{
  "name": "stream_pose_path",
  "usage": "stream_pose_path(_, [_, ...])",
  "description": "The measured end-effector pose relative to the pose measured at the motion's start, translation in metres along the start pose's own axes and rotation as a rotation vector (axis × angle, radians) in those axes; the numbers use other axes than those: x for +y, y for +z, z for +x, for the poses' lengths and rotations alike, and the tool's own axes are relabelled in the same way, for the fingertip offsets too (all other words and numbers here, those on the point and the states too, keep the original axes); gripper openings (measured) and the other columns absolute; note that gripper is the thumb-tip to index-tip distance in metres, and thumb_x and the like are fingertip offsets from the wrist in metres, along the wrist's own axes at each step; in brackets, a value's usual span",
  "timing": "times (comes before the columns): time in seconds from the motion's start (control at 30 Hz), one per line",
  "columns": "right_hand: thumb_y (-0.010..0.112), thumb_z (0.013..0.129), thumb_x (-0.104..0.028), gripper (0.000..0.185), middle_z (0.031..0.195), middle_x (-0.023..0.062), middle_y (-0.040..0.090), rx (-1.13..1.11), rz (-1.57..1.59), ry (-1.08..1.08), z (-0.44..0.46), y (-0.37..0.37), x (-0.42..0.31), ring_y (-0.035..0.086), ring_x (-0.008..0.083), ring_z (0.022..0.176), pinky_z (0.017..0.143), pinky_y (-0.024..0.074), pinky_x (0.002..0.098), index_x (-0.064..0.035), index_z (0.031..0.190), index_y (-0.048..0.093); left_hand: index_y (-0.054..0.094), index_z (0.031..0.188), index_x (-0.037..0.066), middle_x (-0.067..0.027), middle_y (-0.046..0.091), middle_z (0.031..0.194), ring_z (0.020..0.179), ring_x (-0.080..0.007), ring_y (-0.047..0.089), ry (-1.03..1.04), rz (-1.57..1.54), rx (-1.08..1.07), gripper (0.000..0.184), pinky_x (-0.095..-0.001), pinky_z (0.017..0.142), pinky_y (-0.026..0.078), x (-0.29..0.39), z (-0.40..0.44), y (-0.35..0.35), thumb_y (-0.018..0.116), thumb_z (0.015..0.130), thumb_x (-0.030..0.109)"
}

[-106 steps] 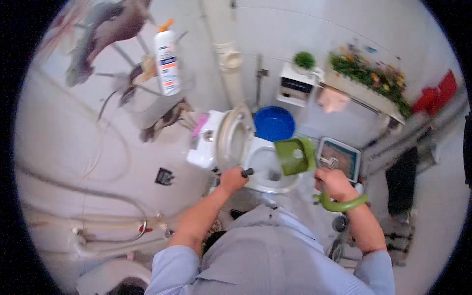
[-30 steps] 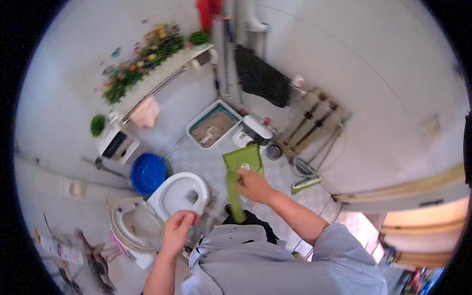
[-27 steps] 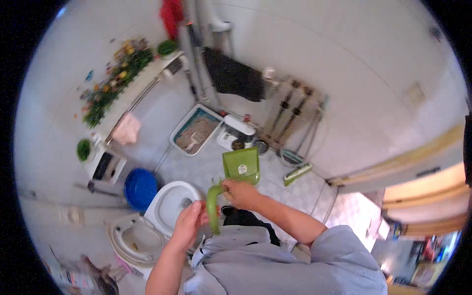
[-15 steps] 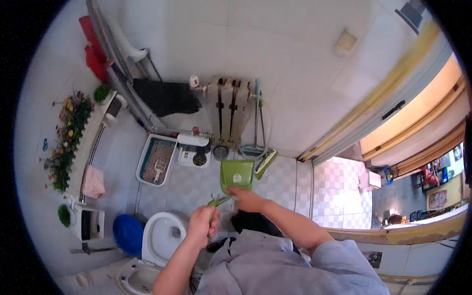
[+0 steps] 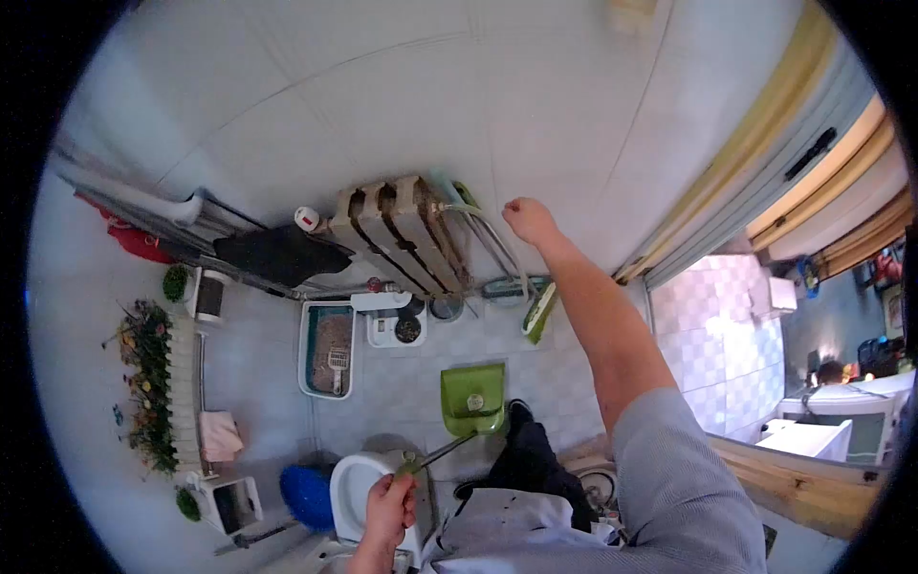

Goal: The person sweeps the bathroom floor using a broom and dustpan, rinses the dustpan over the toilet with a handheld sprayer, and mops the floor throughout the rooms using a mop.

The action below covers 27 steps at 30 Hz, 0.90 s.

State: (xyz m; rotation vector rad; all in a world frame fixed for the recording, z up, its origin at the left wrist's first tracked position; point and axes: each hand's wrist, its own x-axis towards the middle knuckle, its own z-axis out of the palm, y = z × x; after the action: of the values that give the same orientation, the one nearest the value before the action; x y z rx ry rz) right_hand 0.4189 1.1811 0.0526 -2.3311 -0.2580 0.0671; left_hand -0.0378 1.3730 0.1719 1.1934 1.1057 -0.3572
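Head view: left hand (image 5: 390, 512) is gripping the dustpan (image 5: 474, 398) by its handle (image 5: 448, 450), probably staying clean; right hand (image 5: 532, 223), curled, seemingly empty, is hovering near the broom (image 5: 541, 312).

A blue basin (image 5: 304, 496) sits on the floor (image 5: 397, 371). Near it are a pink cloth (image 5: 221, 436), a white shelf (image 5: 185, 392) and colourful flowers (image 5: 145, 387). A black cloth (image 5: 279, 256) hangs beside the radiator (image 5: 423, 234).
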Motion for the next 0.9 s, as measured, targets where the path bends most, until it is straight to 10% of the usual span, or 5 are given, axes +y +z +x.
stream_pose_path(0.53, [0.059, 0.071, -0.031, 0.044, 0.104, 0.0178, 0.058, -0.549, 0.065, -0.056, 0.086, 0.095, 0.057, 0.055, 0.0311, 0.098, 0.084, 0.0431, 0.0343, -0.0086, 0.109, 0.058, 0.055, 0.083, 0.006, 0.0040, 0.039, 0.051, 0.036, -0.0046, 0.031, -0.034, 0.122, 0.223, 0.020, -0.0194, 0.032, 0.023, 0.021, -0.001, 0.014, 0.054, 0.084, 0.026])
stream_pose_path(0.9, [0.057, 0.068, -0.025, 0.028, 0.086, 0.0156, 0.061, -0.141, -0.140, -0.037, 0.052, 0.052, 0.075, 0.057, 0.0347, 0.083, 0.073, 0.0454, 0.0440, -0.0062, 0.089, 0.057, 0.055, 0.079, 0.007, 0.0024, 0.042, 0.051, 0.036, -0.0070, 0.034, -0.096, 0.373, 0.083, 0.025, -0.0215, 0.034, 0.028, 0.059, 0.023, 0.043, 0.056, 0.083, 0.032])
